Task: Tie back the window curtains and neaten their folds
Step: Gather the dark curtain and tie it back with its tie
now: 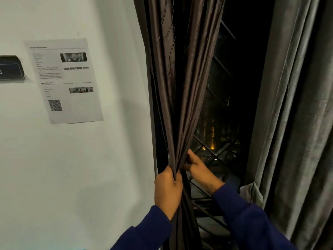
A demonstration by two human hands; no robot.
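A dark brown glossy curtain (182, 83) hangs at the left side of the window, gathered into a narrow bunch at waist height. My left hand (168, 186) grips the bunch from the left, fingers curled round the folds. My right hand (195, 164) holds the same bunch from the right, just above the left hand, fingers curled into the fabric. A grey velvet curtain (295, 114) hangs loose at the right side of the window. No tie-back band is visible.
Between the curtains is a dark window with a black metal grille (218, 159) and night lights outside. The white wall (90, 168) at left carries a printed paper sheet (64, 80) and a dark sign (10, 68).
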